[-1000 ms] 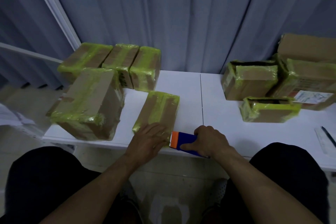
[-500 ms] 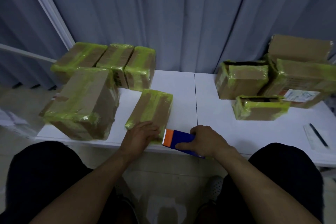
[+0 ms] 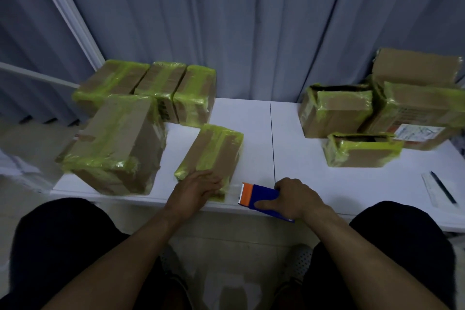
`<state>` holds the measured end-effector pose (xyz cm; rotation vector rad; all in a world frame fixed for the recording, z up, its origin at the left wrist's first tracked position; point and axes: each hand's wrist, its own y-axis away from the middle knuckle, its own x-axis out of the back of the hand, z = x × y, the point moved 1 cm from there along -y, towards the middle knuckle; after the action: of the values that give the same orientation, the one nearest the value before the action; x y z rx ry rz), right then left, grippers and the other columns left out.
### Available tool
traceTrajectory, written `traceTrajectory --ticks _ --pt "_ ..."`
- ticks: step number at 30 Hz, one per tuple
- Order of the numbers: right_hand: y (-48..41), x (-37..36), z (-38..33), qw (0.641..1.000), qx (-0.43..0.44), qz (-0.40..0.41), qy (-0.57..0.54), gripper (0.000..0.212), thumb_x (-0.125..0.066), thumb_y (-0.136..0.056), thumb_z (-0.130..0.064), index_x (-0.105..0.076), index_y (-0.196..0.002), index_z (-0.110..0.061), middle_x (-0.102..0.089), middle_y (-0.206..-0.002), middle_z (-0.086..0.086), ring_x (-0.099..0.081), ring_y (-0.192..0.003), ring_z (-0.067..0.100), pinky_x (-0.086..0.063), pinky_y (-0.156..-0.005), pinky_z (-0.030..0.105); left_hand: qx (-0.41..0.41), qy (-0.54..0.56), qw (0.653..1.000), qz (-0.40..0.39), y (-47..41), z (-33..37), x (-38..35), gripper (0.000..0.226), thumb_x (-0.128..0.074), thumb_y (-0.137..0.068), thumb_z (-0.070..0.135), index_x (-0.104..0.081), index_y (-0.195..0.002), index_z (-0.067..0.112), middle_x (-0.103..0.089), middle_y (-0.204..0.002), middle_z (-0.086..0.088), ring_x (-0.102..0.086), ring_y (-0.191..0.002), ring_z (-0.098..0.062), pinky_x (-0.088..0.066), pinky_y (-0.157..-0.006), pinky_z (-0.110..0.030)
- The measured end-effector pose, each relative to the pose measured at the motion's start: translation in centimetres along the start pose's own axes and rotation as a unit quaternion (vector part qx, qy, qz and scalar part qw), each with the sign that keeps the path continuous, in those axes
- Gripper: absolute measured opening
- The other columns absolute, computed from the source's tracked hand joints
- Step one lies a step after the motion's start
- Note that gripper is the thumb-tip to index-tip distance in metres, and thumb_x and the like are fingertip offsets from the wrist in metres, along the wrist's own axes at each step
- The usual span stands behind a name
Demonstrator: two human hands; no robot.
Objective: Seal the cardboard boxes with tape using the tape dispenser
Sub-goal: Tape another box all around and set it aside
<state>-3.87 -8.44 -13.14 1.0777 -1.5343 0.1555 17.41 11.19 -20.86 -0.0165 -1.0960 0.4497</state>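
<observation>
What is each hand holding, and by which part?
The right hand grips the tape dispenser around its blue body, orange end free. The left hand holds nothing, resting flat on the small box.

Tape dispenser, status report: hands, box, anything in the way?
Left hand flat on the small box, near edge of the table. Right hand grips the tape dispenser, just right of the box. No obstruction between them.

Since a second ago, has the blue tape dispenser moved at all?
Yes. The tape dispenser, gripped by the right hand, has slid right: its orange end, earlier against the small box, now stands apart from it, nearer the table's seam.
</observation>
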Motion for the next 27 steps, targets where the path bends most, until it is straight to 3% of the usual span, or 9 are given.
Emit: traceTrajectory --ticks 2,5,6,9,15,19,23,27 --pt "-0.8 -0.7 -0.4 1.0 -0.012 -0.006 0.01 0.076 -0.071 -0.071 -0.08 -0.06 -0.114 -0.018 -0.068 -0.11 0.002 -0.067 -0.094 0.019 -0.058 -0.081 0.033 0.0 -0.045 0.999 0.025 0.2 0.9 0.2 0.02 -0.075 -0.086 0.035 -0.077 -0.106 0.033 -0.065 -0.127 0.017 -0.046 -0.136 -0.02 -0.023 -0.119 -0.05" --pt "-1.9 -1.6 -1.2 1.0 -0.018 -0.014 0.015 0.082 -0.07 -0.07 -0.082 -0.06 -0.119 -0.017 -0.068 -0.111 0.003 -0.066 -0.094 0.02 -0.056 -0.08 0.033 0.041 -0.091 0.994 0.039 0.2 2.6 -0.1 0.02 -0.077 -0.077 0.054 -0.077 -0.091 0.04 -0.064 -0.122 0.026 -0.035 -0.143 -0.019 0.009 -0.114 -0.065" --pt "-2.2 -1.8 -1.4 1.0 -0.017 -0.017 0.015 0.081 -0.069 -0.071 -0.082 -0.06 -0.119 -0.017 -0.068 -0.112 0.003 -0.066 -0.094 0.021 -0.057 -0.08 0.033 0.059 -0.09 0.993 0.038 0.2 2.7 -0.2 0.018 -0.077 -0.078 0.054 -0.077 -0.09 0.04 -0.065 -0.12 0.026 -0.037 -0.142 -0.02 0.011 -0.112 -0.067" --pt "-2.8 -2.2 -2.4 0.999 -0.009 -0.019 0.024 0.079 -0.069 -0.074 -0.08 -0.06 -0.12 -0.017 -0.068 -0.116 0.004 -0.067 -0.097 0.022 -0.058 -0.085 0.037 0.09 -0.072 0.993 0.03 0.0 2.3 -0.3 0.018 -0.077 -0.08 0.048 -0.077 -0.096 0.039 -0.068 -0.118 0.022 -0.047 -0.137 -0.022 0.003 -0.111 -0.072" --pt "-3.4 -2.3 -3.7 0.998 -0.009 -0.022 0.055 0.077 -0.065 -0.074 -0.083 -0.058 -0.114 -0.017 -0.066 -0.113 0.005 -0.066 -0.095 0.024 -0.058 -0.082 0.038 0.079 -0.061 0.995 0.027 0.2 2.2 -0.4 0.026 -0.064 -0.084 0.052 -0.076 -0.104 0.039 -0.067 -0.122 0.02 -0.043 -0.14 -0.02 0.006 -0.11 -0.068" --pt "-3.5 -2.2 -4.2 0.998 -0.009 -0.018 0.066 0.07 -0.065 -0.076 -0.082 -0.054 -0.105 -0.019 -0.067 -0.11 0.004 -0.066 -0.093 0.024 -0.057 -0.08 0.037 0.074 -0.054 0.995 0.03 0.3 2.5 -0.5 0.024 -0.065 -0.086 0.047 -0.074 -0.108 0.04 -0.066 -0.124 0.021 -0.039 -0.141 -0.017 0.006 -0.109 -0.074" --pt "-3.1 -2.2 -5.0 0.996 -0.004 0.011 0.089 0.07 -0.065 -0.079 -0.078 -0.059 -0.112 -0.017 -0.067 -0.111 0.004 -0.067 -0.095 0.024 -0.055 -0.078 0.036 0.076 -0.048 0.996 0.027 0.2 2.5 -0.6 0.021 -0.073 -0.086 0.035 -0.075 -0.106 0.039 -0.067 -0.123 0.017 -0.042 -0.14 -0.022 0.008 -0.108 -0.075" --pt "-2.6 -2.3 -5.5 0.992 0.006 0.038 0.116 0.067 -0.063 -0.084 -0.074 -0.061 -0.118 -0.016 -0.068 -0.115 0.005 -0.068 -0.098 0.025 -0.05 -0.074 0.033 0.08 -0.047 0.995 0.031 0.3 2.6 -0.4 0.02 -0.062 -0.09 0.04 -0.075 -0.105 0.039 -0.067 -0.123 0.016 -0.041 -0.141 -0.022 0.012 -0.109 -0.071"
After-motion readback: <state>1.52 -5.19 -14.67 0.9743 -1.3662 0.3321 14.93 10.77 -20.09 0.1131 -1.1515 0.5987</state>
